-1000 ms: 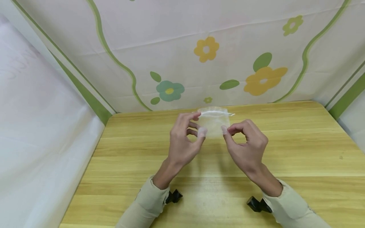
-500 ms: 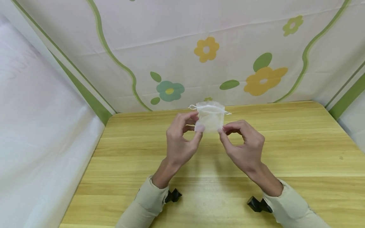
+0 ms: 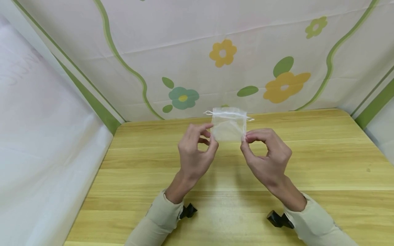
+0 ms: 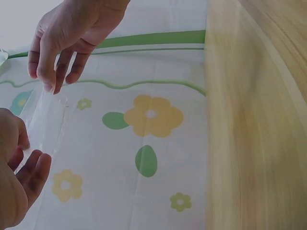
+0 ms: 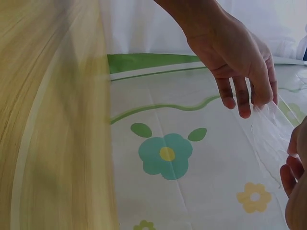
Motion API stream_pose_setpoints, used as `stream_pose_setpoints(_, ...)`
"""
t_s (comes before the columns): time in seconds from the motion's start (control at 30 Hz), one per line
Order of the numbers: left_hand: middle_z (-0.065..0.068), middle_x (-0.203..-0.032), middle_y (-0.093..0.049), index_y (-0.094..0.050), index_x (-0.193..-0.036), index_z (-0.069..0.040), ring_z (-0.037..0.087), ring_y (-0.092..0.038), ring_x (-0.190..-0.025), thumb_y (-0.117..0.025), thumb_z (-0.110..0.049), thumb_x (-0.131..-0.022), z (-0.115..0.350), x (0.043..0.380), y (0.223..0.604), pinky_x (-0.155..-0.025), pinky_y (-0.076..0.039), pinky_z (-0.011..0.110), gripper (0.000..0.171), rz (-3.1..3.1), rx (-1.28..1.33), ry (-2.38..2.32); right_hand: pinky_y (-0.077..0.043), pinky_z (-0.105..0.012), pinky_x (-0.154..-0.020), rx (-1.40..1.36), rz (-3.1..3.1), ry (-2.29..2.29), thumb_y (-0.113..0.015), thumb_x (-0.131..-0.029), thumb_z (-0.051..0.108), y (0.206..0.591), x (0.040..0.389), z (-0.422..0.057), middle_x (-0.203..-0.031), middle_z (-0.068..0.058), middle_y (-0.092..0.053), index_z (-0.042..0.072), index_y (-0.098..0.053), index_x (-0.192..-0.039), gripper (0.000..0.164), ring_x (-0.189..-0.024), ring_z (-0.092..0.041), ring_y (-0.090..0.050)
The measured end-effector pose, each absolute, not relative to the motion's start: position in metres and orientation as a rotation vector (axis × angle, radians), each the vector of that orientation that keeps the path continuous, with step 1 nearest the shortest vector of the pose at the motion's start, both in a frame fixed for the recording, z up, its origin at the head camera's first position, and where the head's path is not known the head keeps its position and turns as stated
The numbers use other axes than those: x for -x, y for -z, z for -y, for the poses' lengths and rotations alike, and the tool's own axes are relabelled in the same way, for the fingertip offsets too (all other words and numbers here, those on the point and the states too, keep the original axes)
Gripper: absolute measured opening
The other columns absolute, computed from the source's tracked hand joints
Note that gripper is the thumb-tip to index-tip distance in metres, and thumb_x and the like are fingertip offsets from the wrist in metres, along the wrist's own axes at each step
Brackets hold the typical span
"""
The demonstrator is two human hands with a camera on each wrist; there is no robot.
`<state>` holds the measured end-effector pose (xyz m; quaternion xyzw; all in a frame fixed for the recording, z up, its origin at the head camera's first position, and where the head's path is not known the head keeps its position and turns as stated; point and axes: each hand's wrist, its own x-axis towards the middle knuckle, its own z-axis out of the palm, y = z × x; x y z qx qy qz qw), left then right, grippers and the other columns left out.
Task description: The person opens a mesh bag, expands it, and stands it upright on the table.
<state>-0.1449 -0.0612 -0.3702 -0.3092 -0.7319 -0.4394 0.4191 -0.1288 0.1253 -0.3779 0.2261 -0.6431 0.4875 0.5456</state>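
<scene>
Right now, through the head camera I see a small sheer pouch point(image 3: 229, 128) held up above the table point(image 3: 227, 212), just in front of the fabric backdrop point(image 3: 184, 58). Its mesh is thin and whitish, nearly square, and translucent enough for the yellow wood grain to show through. A smooth white drawstring point(image 3: 250, 119) runs across near the upper edge, its ends poking out on both sides.

The left hand point(image 3: 197, 150) pinches the lower left corner with its thumb and fingers, the index finger bent along the side edge. The right hand point(image 3: 268, 157) pinches the lower right corner between thumb and fingertip, the two curving into a rounded ring.

Puffy, matte beige sleeves point(image 3: 163, 217) cover both forearms, and angular black pieces point(image 3: 278, 219) jut out beneath the cuffs. Flat printed flowers and leaves decorate the lightly creased backdrop.
</scene>
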Motion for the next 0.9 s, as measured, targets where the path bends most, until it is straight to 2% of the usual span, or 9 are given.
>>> stream_pose_setpoints(0.17, 0.018, -0.103, -0.064, -0.07, -0.115, 0.003, 0.027, -0.069, -0.087, -0.075, 0.007, -0.087, 0.0594, 0.1433, 0.3711, -0.066, -0.062, 0.022, 0.029, 1.872, 0.796, 1.045, -0.056, -0.012, -0.087, -0.541, 1.557, -1.144, -0.074, -0.086, 0.002, 0.3774, 0.1288, -0.1266, -0.078, -0.022, -0.07, -0.009, -0.07, -0.084, 0.012, -0.071, -0.026, -0.066)
stream_pose_setpoints(0.27, 0.018, -0.107, -0.065, -0.071, -0.116, 0.002, 0.028, -0.068, -0.086, -0.079, 0.0, -0.088, 0.0596, 0.1428, 0.3715, -0.065, -0.062, 0.026, 0.03, 1.891, 0.795, 0.983, -0.055, -0.012, -0.086, -0.569, 1.593, -1.117, -0.072, -0.09, 0.004, 0.3778, 0.1291, -0.1283, -0.08, -0.022, -0.071, -0.009, -0.071, -0.088, 0.013, -0.072, -0.029, -0.066)
stream_pose_setpoints(0.4, 0.016, -0.103, -0.067, -0.071, -0.116, 0.002, 0.025, -0.068, -0.08, -0.081, -0.002, -0.088, 0.059, 0.1423, 0.3727, -0.061, -0.059, 0.024, 0.03, 1.916, 0.806, 0.931, -0.054, -0.013, -0.086, -0.605, 1.624, -1.104, -0.072, -0.086, -0.004, 0.3795, 0.1291, -0.1289, -0.083, -0.021, -0.071, -0.009, -0.071, -0.092, 0.007, -0.073, -0.03, -0.066)
stream_pose_setpoints(0.47, 0.016, -0.098, -0.067, -0.07, -0.116, 0.004, 0.023, -0.069, -0.079, -0.08, 0.001, -0.09, 0.0578, 0.142, 0.3741, -0.06, -0.059, 0.021, 0.028, 1.923, 0.821, 0.954, -0.055, -0.014, -0.087, -0.61, 1.619, -1.147, -0.074, -0.084, -0.005, 0.381, 0.129, -0.1278, -0.086, -0.023, -0.07, -0.011, -0.069, -0.094, 0.013, -0.077, -0.027, -0.066)
stream_pose_setpoints(0.57, 0.015, -0.091, -0.066, -0.07, -0.114, 0.005, 0.023, -0.071, -0.078, -0.075, 0.007, -0.092, 0.0553, 0.1407, 0.3743, -0.063, -0.061, 0.018, 0.023, 1.921, 0.837, 1.033, -0.057, -0.015, -0.088, -0.606, 1.61, -1.251, -0.078, -0.088, 0.004, 0.3838, 0.1277, -0.125, -0.092, -0.028, -0.066, -0.016, -0.065, -0.1, 0.027, -0.085, -0.019, -0.066)
stream_pose_setpoints(0.63, 0.015, -0.088, -0.065, -0.07, -0.114, 0.006, 0.023, -0.071, -0.079, -0.072, 0.009, -0.093, 0.0546, 0.1403, 0.3747, -0.065, -0.062, 0.017, 0.021, 1.916, 0.832, 1.069, -0.058, -0.015, -0.088, -0.61, 1.597, -1.307, -0.079, -0.087, 0.002, 0.3853, 0.1268, -0.123, -0.095, -0.031, -0.063, -0.019, -0.062, -0.102, 0.031, -0.09, -0.015, -0.065)
stream_pose_setpoints(0.8, 0.015, -0.087, -0.065, -0.068, -0.117, 0.006, 0.023, -0.073, -0.079, -0.068, 0.008, -0.096, 0.0548, 0.1403, 0.3757, -0.063, -0.062, 0.018, 0.021, 1.933, 0.789, 1.094, -0.058, -0.013, -0.086, -0.612, 1.597, -1.322, -0.073, -0.084, -0.01, 0.3865, 0.1255, -0.1207, -0.096, -0.032, -0.06, -0.019, -0.061, -0.102, 0.024, -0.089, -0.015, -0.064)
stream_pose_setpoints(0.9, 0.015, -0.088, -0.064, -0.067, -0.119, 0.006, 0.023, -0.073, -0.08, -0.067, 0.007, -0.098, 0.0554, 0.1402, 0.3752, -0.06, -0.062, 0.02, 0.021, 1.946, 0.768, 1.095, -0.058, -0.013, -0.085, -0.604, 1.61, -1.314, -0.072, -0.083, -0.012, 0.3864, 0.1254, -0.1205, -0.096, -0.031, -0.061, -0.019, -0.062, -0.102, 0.023, -0.088, -0.015, -0.065)
